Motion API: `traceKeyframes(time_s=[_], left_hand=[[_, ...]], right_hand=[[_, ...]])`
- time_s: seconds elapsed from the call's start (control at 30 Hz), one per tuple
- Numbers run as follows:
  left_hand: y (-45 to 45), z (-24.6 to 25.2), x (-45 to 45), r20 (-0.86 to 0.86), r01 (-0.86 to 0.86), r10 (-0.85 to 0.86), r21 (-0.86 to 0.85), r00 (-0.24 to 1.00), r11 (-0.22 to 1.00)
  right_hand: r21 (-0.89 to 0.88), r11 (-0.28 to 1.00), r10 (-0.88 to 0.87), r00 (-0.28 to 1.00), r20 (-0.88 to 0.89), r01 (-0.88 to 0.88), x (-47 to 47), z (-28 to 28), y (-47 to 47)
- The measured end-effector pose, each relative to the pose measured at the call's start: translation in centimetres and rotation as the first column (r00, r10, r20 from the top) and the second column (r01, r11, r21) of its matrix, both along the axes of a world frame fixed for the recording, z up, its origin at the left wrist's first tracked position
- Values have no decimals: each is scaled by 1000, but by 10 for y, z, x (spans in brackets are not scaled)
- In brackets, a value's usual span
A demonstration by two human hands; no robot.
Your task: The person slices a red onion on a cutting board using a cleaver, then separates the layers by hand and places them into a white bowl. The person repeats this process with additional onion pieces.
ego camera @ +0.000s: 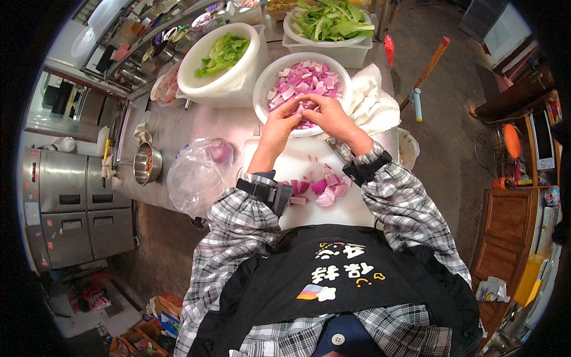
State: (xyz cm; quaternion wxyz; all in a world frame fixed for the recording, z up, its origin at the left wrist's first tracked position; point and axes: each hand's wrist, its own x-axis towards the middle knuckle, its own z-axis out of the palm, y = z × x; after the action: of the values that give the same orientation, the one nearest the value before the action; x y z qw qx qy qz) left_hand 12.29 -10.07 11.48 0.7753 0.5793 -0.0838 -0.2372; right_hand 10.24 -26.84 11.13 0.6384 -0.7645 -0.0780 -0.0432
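Over the near side of a white plastic colander [261,85], my left hand [282,122] and my right hand [329,117] meet at the fingertips. Between them they pinch red onion pieces [306,106], largely hidden by the fingers. Chopped red onion [308,79] heaps up in the colander beneath. Nearer my body lies a white cutting board [267,218], with more cut onion chunks [329,191] on it. A cleaver [340,149] rests at the board's right side, partly covered by my right forearm.
Left of the board, a clear plastic bag [192,178] holds a whole red onion [219,150]. Behind stand a white tub [187,78] and a basket [290,33], both with lettuce. A white cloth [372,102] touches the colander. A steel bowl [145,167] stands far left.
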Motion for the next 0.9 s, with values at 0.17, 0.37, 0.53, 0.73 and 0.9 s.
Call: traceKeyframes(time_s=[0.17,0.37,0.53,0.73,0.9], left_hand=[[0,-1,3,19,-75,74,55,997,996],[8,-4,4,-133,-56,22,-261,991,964],[4,5,-2,-120,-91,67,-204,990,975],[1,9,8,98,-88,74,154,992,984],[-3,10,13,170,-102,63,231,984,968]], right_hand=[[236,969,113,980,-164,-72,3,5,-4],[546,835,255,927,-273,-69,2,15,-13],[584,811,251,920,-301,-31,4,19,-12],[595,804,250,903,-350,8,12,17,-12],[610,792,245,899,-364,32,20,13,-12]])
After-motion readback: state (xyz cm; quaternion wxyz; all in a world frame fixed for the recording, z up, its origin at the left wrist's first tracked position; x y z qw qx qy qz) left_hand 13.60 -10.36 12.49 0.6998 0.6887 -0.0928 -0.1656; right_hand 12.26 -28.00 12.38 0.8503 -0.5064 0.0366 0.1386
